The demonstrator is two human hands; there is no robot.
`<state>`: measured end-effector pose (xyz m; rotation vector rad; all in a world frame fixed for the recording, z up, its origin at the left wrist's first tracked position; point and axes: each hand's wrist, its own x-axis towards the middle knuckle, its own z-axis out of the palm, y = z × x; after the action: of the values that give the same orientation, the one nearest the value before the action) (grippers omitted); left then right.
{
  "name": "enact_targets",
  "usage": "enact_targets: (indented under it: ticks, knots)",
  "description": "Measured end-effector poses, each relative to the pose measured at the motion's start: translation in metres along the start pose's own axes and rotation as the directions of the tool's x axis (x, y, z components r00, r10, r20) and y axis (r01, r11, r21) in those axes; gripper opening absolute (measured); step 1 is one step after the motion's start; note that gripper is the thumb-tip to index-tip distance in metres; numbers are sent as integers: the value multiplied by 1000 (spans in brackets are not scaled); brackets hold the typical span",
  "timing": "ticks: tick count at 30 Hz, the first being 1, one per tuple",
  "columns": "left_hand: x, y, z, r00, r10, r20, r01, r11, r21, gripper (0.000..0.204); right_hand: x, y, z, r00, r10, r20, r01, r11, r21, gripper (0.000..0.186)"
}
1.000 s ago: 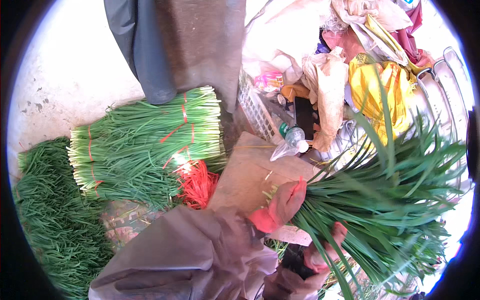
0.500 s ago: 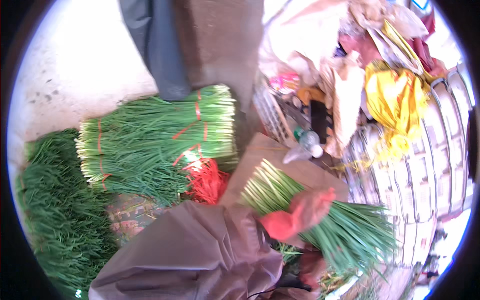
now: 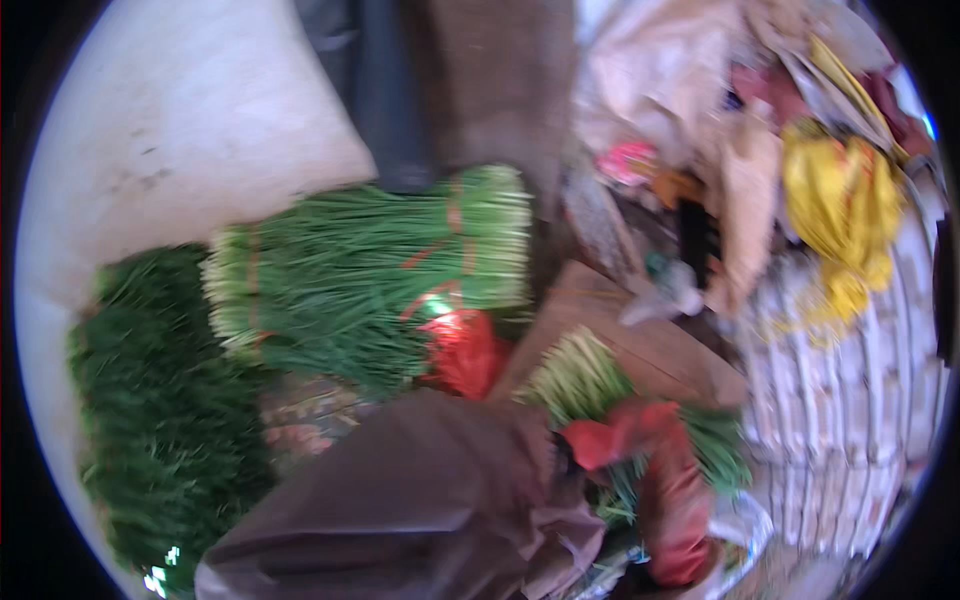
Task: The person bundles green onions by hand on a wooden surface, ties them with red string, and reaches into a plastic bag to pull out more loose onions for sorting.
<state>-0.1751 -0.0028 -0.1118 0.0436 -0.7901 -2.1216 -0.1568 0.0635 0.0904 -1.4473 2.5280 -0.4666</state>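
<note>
A loose bunch of garlic chives lies across a brown sheet, pale cut ends toward the upper left and green leaves toward the lower right. My left hand, in red, comes out past the brown cloth and closes over the middle of the bunch. From below, a blurred red sleeve reaches up to my right hand, which is against the same bunch beside the left. Its fingers are smeared by motion. Red ties lie in a shiny heap left of the sheet.
Tied garlic chive bundles are stacked at left centre, with darker greens farther left. Brown cloth covers the near middle. To the right stand a pale slatted basket, a yellow bag and a clear bottle.
The whole scene has shifted rightward in the picture. My right arm in its red sleeve now reaches up over the bunch, covering part of the leaves. The left hand stays at the bunch's middle.
</note>
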Motion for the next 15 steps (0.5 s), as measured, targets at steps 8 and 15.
enact_targets:
  ticks: [8,15]
  knots:
    - [8,46,22,809,-536,240,1,409,912,14,30,84,22,871,166,462,88,873,-480,38]
    - [31,78,33,646,-686,334,-271,203,941,14,20,76,10,898,140,418,64,897,-438,21]
